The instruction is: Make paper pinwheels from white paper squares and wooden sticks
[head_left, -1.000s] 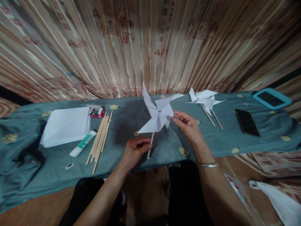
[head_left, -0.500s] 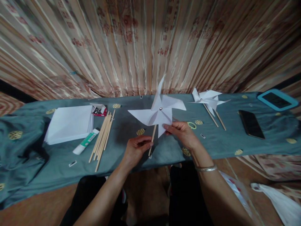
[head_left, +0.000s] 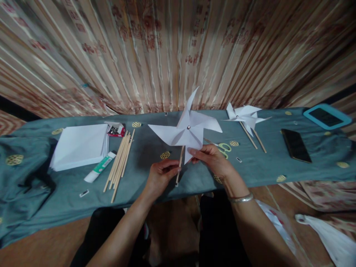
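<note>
the left hand [head_left: 162, 174] is closed around the lower part of a wooden stick [head_left: 179, 167], fingers curled and thumb pressed against it, holding it upright above the near edge of the bench [head_left: 144, 152]. the stick carries a white paper pinwheel [head_left: 185, 130], fixed at its centre by a small metal pin [head_left: 188, 127]. the right hand [head_left: 213, 159] pinches the lowest blade tip of the pinwheel between thumb and fingertips; its grip is nearly closed on the paper only. judged from the picture, this pinwheel is assembled: four blades are folded to the centre, pinned and mounted on the stick, and what remains appears to be a check or adjustment of the blades. two more finished pinwheels [head_left: 244, 116] lie on the bench well to the right, their sticks pointing toward the near edge. material for further units is present to the left: a stack of white paper [head_left: 80, 146], a bundle of wooden sticks [head_left: 119, 159] just beside it, a glue tube [head_left: 100, 167] between them, and a small red box [head_left: 116, 129] behind the bundle. green-handled scissors [head_left: 224, 147] lie just behind the right hand. a dark phone [head_left: 296, 145] and a blue-cased device [head_left: 326, 116] rest at the far right.
</note>
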The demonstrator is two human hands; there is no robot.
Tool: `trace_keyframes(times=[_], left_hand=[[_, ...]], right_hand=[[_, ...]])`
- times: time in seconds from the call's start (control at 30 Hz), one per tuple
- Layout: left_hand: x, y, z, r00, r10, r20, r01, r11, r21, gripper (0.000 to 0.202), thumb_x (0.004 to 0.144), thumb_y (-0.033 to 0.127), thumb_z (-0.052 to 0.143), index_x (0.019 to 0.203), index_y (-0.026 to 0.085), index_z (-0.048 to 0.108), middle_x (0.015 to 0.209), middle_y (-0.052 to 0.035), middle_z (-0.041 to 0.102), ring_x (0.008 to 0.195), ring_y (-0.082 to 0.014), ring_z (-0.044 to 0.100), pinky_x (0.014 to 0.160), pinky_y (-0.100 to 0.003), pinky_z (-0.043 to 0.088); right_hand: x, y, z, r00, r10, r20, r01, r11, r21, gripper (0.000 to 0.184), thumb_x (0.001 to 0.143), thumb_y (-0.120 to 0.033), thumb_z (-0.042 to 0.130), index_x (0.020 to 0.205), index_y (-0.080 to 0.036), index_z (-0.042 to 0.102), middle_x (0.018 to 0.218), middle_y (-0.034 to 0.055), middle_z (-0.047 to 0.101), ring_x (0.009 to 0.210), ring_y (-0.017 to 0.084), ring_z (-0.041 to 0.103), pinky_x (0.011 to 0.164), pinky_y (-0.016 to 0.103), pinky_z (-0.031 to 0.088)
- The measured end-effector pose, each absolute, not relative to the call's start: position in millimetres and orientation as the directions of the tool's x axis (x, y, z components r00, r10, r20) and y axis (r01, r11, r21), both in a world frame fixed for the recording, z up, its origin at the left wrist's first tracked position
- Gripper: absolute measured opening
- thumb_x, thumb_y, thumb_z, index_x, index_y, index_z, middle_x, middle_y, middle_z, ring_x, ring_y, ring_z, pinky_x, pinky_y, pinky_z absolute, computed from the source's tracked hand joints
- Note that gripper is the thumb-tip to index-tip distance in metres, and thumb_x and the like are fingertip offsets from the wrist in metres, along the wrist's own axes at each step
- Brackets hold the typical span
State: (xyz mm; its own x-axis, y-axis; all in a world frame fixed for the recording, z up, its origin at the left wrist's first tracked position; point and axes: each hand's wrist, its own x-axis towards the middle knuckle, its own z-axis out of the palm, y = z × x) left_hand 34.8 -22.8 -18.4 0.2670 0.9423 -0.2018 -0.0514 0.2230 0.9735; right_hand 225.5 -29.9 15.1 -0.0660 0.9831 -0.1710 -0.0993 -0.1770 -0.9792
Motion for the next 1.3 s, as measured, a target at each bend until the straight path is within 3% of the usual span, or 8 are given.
trace_keyframes(times=[0.23,0.5,0.67,0.83,1.0,1.13,1.3], left_hand=[[36,-24,-15,0.28,0.938,-0.205,-0.05,0.227,0.973,0.017,0.06,0.025,0.079,0.076,0.019,0.079,0.075,-0.0017,0.076,0.069,-0.0159,0.066,0.068,-0.026,0.051],[34,-22,-15,0.308,0.934,-0.181,-0.08,0.215,0.973,0.016,0.062,0.027,0.078,0.076,0.019,0.079,0.075,-0.001,0.075,0.071,-0.0172,0.068,0.07,-0.027,0.051],[36,-20,-18,0.279,0.938,-0.204,-0.121,0.245,0.962,0.02,0.059,0.027,0.081,0.078,0.019,0.08,0.08,-0.003,0.078,0.076,-0.0185,0.069,0.076,-0.029,0.052],[44,-19,-19,0.233,0.948,-0.216,-0.153,0.255,0.955,0.023,0.056,0.027,0.082,0.078,0.02,0.08,0.08,-0.0032,0.078,0.076,-0.019,0.07,0.076,-0.03,0.054],[49,-18,-20,0.221,0.951,-0.216,-0.144,0.251,0.957,0.02,0.056,0.026,0.08,0.075,0.021,0.08,0.077,-0.0025,0.077,0.074,-0.0184,0.069,0.075,-0.03,0.054],[54,-16,-21,0.231,0.949,-0.216,-0.146,0.253,0.956,0.018,0.057,0.027,0.079,0.073,0.02,0.079,0.073,-0.0018,0.075,0.072,-0.0176,0.068,0.075,-0.03,0.053],[58,-16,-20,0.244,0.945,-0.219,-0.12,0.254,0.96,0.025,0.059,0.029,0.079,0.082,0.019,0.08,0.082,-0.0038,0.077,0.077,-0.0189,0.069,0.078,-0.031,0.053]], right_hand=[[224,-30,15,-0.117,0.972,-0.203,-0.157,-0.22,-0.963,0.034,0.066,-0.053,0.082,0.065,-0.019,0.077,0.063,0.0014,0.072,0.053,0.008,0.054,0.056,0.024,0.046],[219,-33,26,-0.402,0.89,-0.214,0.072,-0.202,-0.977,0.038,0.074,-0.054,0.075,0.068,-0.017,0.074,0.07,0.0025,0.072,0.064,0.011,0.059,0.062,0.025,0.046],[221,-32,13,-0.237,0.957,-0.17,0.16,-0.134,-0.978,0.034,0.075,-0.05,0.075,0.065,-0.018,0.071,0.062,-0.0002,0.067,0.057,0.011,0.055,0.056,0.025,0.042],[212,-33,2,0.022,1.0,-0.018,0.175,-0.022,-0.984,0.025,0.074,-0.042,0.076,0.082,-0.019,0.075,0.078,0.003,0.074,0.07,0.016,0.064,0.067,0.03,0.05],[203,-34,0,0.078,0.996,0.04,0.207,0.023,-0.978,0.02,0.076,-0.039,0.073,0.081,-0.02,0.075,0.076,0.003,0.075,0.069,0.017,0.065,0.064,0.029,0.049],[200,-33,-2,0.115,0.993,0.002,0.145,-0.015,-0.989,0.022,0.073,-0.042,0.075,0.077,-0.02,0.074,0.075,0.0028,0.074,0.069,0.017,0.065,0.066,0.029,0.051],[207,-29,-2,0.153,0.987,-0.042,0.114,-0.06,-0.992,0.026,0.069,-0.047,0.078,0.074,-0.021,0.073,0.074,0.0025,0.073,0.069,0.017,0.063,0.068,0.031,0.051]])
